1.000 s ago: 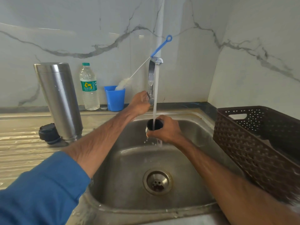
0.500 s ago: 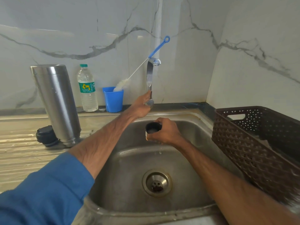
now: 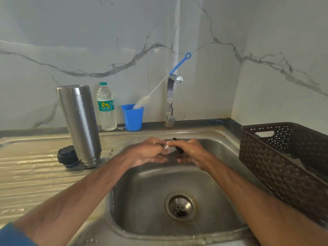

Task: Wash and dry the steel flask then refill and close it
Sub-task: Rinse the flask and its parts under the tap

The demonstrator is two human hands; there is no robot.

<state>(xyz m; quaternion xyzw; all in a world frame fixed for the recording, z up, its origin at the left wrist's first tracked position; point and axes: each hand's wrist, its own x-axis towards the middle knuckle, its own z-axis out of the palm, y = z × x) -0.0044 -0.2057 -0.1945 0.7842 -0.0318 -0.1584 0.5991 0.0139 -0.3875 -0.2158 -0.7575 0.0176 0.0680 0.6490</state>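
Your right hand (image 3: 192, 151) curls round the small flask cup (image 3: 175, 148) above the sink (image 3: 156, 189), clamped on it. Your left hand (image 3: 150, 152) meets the cup's steel end, thumb above and fingers below, but blur hides whether it grips. The steel flask (image 3: 79, 125) stands mouth-down on the drainboard (image 3: 35, 174), well left of your hands, its black cap (image 3: 67, 156) just beside it.

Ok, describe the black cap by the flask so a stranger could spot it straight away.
Find the steel sink, then move left onto its ribbed draining board. A tall steel flask stands there, and the cap sits at its foot, on its left side. It is the only low, round, black thing on that board; the bottle and blue cup stand further back.
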